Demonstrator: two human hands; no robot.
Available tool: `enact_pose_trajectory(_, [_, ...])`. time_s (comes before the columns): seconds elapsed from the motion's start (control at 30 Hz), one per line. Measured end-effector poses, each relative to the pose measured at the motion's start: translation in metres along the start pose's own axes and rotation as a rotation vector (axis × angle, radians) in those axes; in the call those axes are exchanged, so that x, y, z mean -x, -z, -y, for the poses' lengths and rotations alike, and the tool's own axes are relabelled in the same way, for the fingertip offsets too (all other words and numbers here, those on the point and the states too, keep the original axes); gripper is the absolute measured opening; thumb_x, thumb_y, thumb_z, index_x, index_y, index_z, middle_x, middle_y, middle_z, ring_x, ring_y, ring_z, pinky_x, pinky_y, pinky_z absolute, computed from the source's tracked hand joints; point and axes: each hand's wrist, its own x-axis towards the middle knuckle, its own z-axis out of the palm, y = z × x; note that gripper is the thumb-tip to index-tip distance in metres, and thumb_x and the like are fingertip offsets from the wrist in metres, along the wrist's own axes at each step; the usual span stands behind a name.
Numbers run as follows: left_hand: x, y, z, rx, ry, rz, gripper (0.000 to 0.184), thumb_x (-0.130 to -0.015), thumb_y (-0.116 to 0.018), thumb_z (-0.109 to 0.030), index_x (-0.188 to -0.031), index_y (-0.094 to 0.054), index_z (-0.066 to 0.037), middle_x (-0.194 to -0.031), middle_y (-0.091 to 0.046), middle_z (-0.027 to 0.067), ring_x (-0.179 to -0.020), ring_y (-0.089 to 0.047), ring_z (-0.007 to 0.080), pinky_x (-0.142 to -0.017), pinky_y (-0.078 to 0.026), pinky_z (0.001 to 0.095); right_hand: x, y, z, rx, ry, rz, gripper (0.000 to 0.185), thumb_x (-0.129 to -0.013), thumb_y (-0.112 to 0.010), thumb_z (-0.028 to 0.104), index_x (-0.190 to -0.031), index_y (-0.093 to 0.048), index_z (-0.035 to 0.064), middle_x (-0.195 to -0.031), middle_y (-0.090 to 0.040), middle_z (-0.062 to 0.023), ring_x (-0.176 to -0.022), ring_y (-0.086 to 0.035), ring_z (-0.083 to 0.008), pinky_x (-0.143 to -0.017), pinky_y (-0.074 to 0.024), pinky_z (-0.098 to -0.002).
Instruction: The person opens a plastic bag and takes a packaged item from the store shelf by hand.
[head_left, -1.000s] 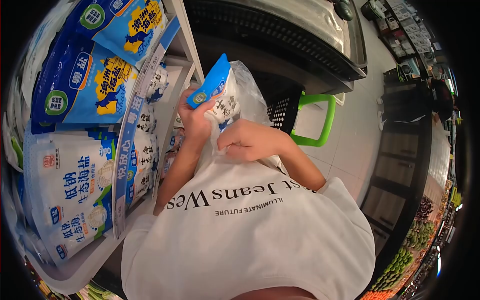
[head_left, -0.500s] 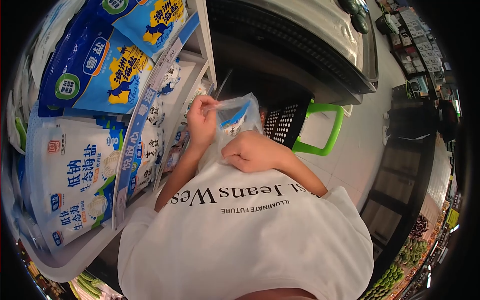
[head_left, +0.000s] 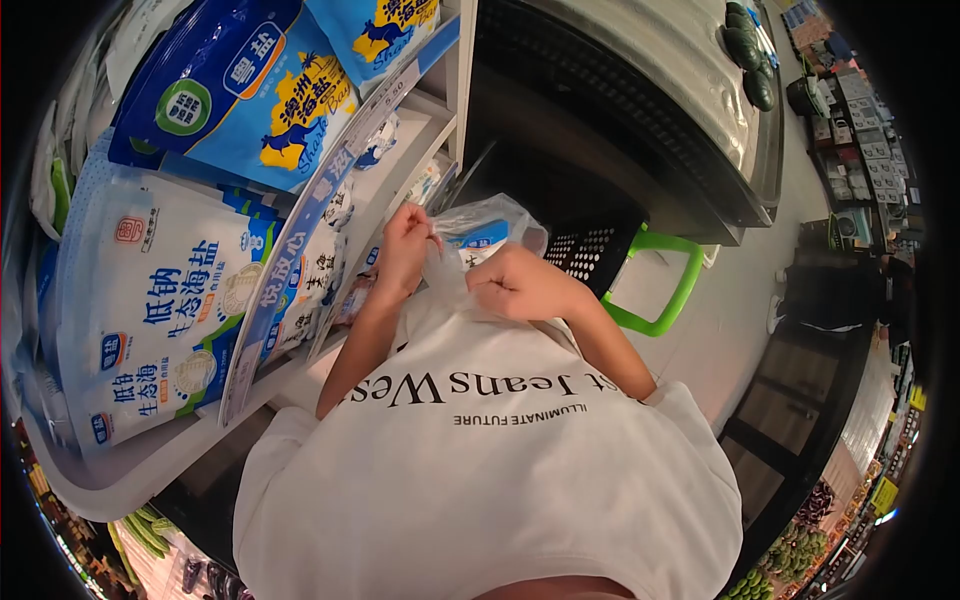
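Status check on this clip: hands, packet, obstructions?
Left hand and right hand gripping clear bag. Blue-and-white packet inside. Right hand partly hiding it.

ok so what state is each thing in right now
Clear crumpled plastic bag: held in both hands
Blue-and-white packet: inside the bag, partly hidden
Left hand: pinching the bag
Right hand: curled on the bag
Black perforated basket with green handle: contents hidden
Blue plastic pouches: shelved, apparently unopened

Blue packets point(head_left: 235, 95) and white packets point(head_left: 140, 300) line a shelf point(head_left: 150, 478); dark green vegetables point(head_left: 748, 50) lie on a silvery counter point(head_left: 690, 70).
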Motion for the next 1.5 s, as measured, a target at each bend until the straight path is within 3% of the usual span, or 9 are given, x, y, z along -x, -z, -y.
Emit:
enact_pose_trajectory(0.07, [0.004,-0.007,-0.009,0.225,0.179,-0.003,0.018,-0.075,-0.038,0.006,-0.081,-0.046,-0.009,-0.065,-0.047,0.0017,-0.052,-0.046,0.011,-0.045,-0.037,0.0241,-0.003,-0.004,-0.011,-0.131,-0.055,-0.078,0.011,-0.072,-0.046,0.003,-0.067,-0.054,-0.0024,-0.051,-0.046,-0.0073,-0.047,-0.039,-0.0111,-0.046,-0.0333,-0.0296])
enact_pose_trajectory(0.2, [0.019,-0.022,-0.031,0.332,0.34,0.02,0.02,-0.074,-0.038,0.003,-0.081,-0.049,-0.012,-0.066,-0.044,-0.0014,-0.052,-0.041,0.0087,-0.045,-0.032,0.023,-0.008,0.003,-0.019,-0.141,-0.218,-0.194,0.014,-0.073,-0.044,0.003,-0.072,-0.057,-0.0026,-0.057,-0.05,-0.0026,-0.058,-0.044,-0.0067,-0.051,-0.0366,-0.0241])
enact_pose_trajectory(0.3, [0.026,-0.026,-0.034,0.322,0.313,-0.02,0.019,-0.073,-0.038,0.002,-0.081,-0.049,-0.012,-0.066,-0.044,-0.0019,-0.055,-0.041,0.0082,-0.046,-0.032,0.0225,-0.015,0.0,-0.044,-0.127,-0.283,-0.33,0.015,-0.071,-0.043,0.001,-0.073,-0.058,-0.002,-0.061,-0.053,-0.002,-0.058,-0.044,-0.0068,-0.054,-0.0391,-0.0229])
enact_pose_trajectory(0.47, [0.03,-0.022,-0.018,0.206,0.157,0.02,0.017,-0.075,-0.038,0.001,-0.081,-0.05,-0.01,-0.067,-0.043,-0.0026,-0.057,-0.039,0.0065,-0.048,-0.031,0.021,-0.02,0.008,-0.043,-0.217,-0.056,-0.341,0.031,-0.067,-0.051,-0.004,-0.097,-0.056,0.0002,-0.096,-0.057,-0.0047,-0.089,-0.05,-0.0143,-0.083,-0.0394,-0.0265])
enact_pose_trajectory(0.57, [0.029,-0.021,-0.006,0.212,0.112,-0.036,0.015,-0.077,-0.038,0.0,-0.081,-0.051,-0.008,-0.069,-0.044,-0.0011,-0.06,-0.04,0.0071,-0.049,-0.03,0.0211,-0.041,0.0,-0.043,-0.287,0.013,-0.437,0.031,-0.07,-0.054,-0.002,-0.101,-0.055,0.0005,-0.099,-0.058,-0.0057,-0.091,-0.052,-0.0147,-0.086,-0.0403,-0.0282])
enact_pose_trajectory(0.8, [0.041,-0.013,-0.014,0.269,0.209,-0.306,0.011,-0.085,-0.042,-0.015,-0.087,-0.052,-0.01,-0.073,-0.045,-0.0021,-0.061,-0.04,0.0065,-0.05,-0.031,0.0219,-0.101,-0.036,-0.033,-0.082,-0.033,-0.216,0.053,-0.071,-0.069,0.019,-0.115,-0.049,-0.0006,-0.115,-0.056,-0.0125,-0.108,-0.051,-0.0235,-0.09,-0.0414,-0.0344])
enact_pose_trajectory(1.1, [0.055,0.017,-0.011,0.496,-0.011,-0.605,0.019,-0.085,-0.05,-0.023,-0.1,-0.042,-0.014,-0.082,-0.046,-0.0005,-0.068,-0.041,0.0062,-0.057,-0.036,0.0233,-0.163,-0.079,-0.03,-0.009,0.152,-0.08,0.061,-0.066,-0.07,0.021,-0.117,-0.046,-0.0026,-0.113,-0.054,-0.0226,-0.11,-0.05,-0.033,-0.092,-0.0403,-0.0357])
enact_pose_trajectory(1.33, [0.085,0.039,-0.004,0.388,-0.024,-0.861,0.027,-0.084,-0.053,-0.017,-0.104,-0.036,-0.014,-0.081,-0.044,0.0017,-0.068,-0.042,0.0096,-0.054,-0.036,0.0234,-0.163,-0.095,-0.042,-0.126,0.128,-0.166,0.067,-0.063,-0.07,0.008,-0.121,-0.036,0.0017,-0.113,-0.049,-0.0183,-0.105,-0.052,-0.0311,-0.082,-0.0466,-0.038])
enact_pose_trajectory(1.5, [0.1,0.041,-0.013,0.44,-0.208,-0.985,0.035,-0.084,-0.056,-0.015,-0.11,-0.032,-0.015,-0.082,-0.045,0.0029,-0.067,-0.042,0.0091,-0.049,-0.035,0.022,-0.165,-0.103,-0.047,-0.149,0.149,-0.249,0.065,-0.062,-0.071,0.005,-0.118,-0.038,0.0045,-0.105,-0.05,-0.0141,-0.096,-0.053,-0.026,-0.076,-0.0478,-0.0372])
